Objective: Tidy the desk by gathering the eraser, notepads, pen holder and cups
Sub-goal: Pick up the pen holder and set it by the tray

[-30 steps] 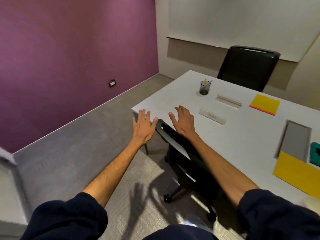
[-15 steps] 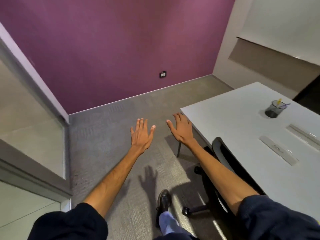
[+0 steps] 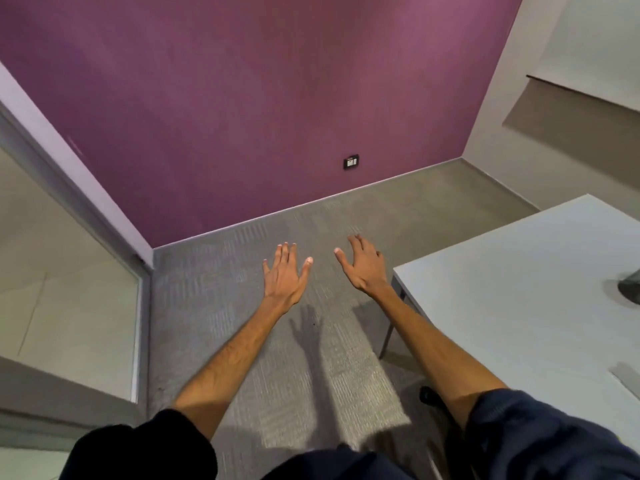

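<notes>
Head: left hand (image 3: 282, 276), right hand (image 3: 364, 269) spread; socket (image 3: 351, 162) unreadable

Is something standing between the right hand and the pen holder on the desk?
Nothing visible does. The right hand hovers open beside the desk; only bare desktop lies between it and the pen holder, cut off at the picture's edge.

Arms: both stretched forward toward 12 o'clock, forearms bare, dark sleeves pushed up near the elbows
Left hand (image 3: 284, 276): palm down, fingers straight and close together; holds nothing
Right hand (image 3: 364, 268): palm down, fingers relaxed, slightly spread; holds nothing
</notes>
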A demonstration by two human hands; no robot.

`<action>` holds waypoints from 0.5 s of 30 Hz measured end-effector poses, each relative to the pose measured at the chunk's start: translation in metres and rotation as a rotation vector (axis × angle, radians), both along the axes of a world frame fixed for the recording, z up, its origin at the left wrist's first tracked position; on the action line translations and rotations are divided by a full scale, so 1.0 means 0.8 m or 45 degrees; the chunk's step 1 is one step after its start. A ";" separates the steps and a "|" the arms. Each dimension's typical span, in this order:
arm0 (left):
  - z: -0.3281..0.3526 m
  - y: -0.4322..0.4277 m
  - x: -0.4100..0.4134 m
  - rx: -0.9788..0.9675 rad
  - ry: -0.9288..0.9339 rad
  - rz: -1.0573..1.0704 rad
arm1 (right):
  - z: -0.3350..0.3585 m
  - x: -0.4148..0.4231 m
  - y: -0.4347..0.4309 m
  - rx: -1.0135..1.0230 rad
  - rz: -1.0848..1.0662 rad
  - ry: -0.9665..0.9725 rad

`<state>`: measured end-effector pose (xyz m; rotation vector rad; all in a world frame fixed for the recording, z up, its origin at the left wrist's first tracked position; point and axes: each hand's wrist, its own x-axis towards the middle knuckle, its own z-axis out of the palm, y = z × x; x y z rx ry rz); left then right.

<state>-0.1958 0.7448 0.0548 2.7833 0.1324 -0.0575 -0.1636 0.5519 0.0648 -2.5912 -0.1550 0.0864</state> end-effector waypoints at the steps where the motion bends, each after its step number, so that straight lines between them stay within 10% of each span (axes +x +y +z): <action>1: -0.001 -0.002 0.016 0.012 -0.007 -0.001 | -0.001 0.016 -0.001 0.001 0.004 0.000; 15: -0.034 -0.029 0.302 -0.031 0.047 -0.061 | -0.040 0.273 -0.035 -0.017 -0.150 -0.023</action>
